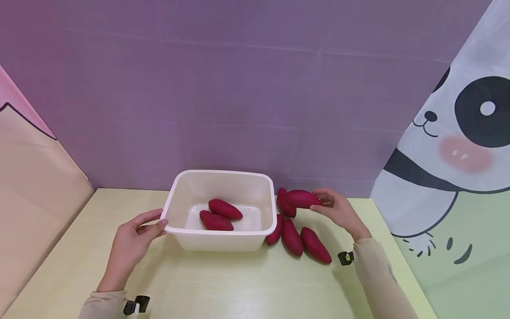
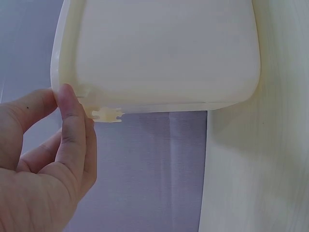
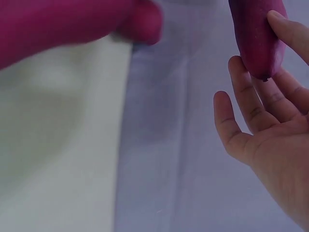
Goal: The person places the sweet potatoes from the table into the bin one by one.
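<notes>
1. Your right hand [image 1: 338, 211] pinches a sweet potato [image 1: 301, 199] by one end, right of the tub [image 1: 223, 243].
2. Your left hand [image 1: 133, 243] pinches the tub's near-left rim.
3. Sweet potato likely firm, smooth; hold mid-body.

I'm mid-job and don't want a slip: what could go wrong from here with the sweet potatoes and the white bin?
The right hand holds the lifted sweet potato by one end only, so it might swing or slip out. The left hand grips the white bin only near its front left corner; a bump opposite could perhaps turn it. Loose sweet potatoes lie beside the bin's right side and might get knocked.
</notes>
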`<state>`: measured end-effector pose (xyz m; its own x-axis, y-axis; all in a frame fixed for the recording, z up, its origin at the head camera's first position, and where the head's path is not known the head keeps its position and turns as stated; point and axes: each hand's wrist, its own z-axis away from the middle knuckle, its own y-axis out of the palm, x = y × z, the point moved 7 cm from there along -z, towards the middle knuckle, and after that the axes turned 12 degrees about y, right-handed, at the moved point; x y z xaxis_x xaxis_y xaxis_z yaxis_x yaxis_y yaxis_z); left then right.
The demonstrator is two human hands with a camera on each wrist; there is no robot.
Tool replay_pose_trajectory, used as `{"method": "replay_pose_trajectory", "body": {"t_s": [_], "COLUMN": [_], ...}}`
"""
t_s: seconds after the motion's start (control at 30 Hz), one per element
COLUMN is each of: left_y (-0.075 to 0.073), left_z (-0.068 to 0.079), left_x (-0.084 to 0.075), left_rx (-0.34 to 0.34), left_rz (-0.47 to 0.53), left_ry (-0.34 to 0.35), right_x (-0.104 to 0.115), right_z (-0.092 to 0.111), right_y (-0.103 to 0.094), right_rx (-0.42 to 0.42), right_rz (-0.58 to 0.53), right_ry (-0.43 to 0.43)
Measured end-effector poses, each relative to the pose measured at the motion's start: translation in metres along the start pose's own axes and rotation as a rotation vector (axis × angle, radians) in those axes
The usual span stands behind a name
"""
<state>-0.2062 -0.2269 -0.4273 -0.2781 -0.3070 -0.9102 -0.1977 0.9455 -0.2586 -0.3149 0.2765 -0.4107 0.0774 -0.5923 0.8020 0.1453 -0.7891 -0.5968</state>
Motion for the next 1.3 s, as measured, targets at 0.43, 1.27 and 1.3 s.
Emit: {"method": "replay_pose_trajectory", "body": {"t_s": [0.43,1.27,1.3], "left_y": [0.001,0.004,0.004], "left_z": [-0.001,0.003,0.003], "left_x": [-0.001,0.000,0.000], "left_rx": [-0.007,-0.011,-0.011], "left_rz": [-0.003,0.014,0.014], "left_ry": [-0.001,-0.011,-0.010], "right_x": [0.093,0.210,0.208], "right_z": [-0.028,-0.079,-0.080], "right_y": [0.011,0.145,0.150], "right_rx": [0.044,0.274,0.278], "right_rz": [-0.019,0.141,0.159], "right_ry": [-0.113,-0.282,-0.277]}}
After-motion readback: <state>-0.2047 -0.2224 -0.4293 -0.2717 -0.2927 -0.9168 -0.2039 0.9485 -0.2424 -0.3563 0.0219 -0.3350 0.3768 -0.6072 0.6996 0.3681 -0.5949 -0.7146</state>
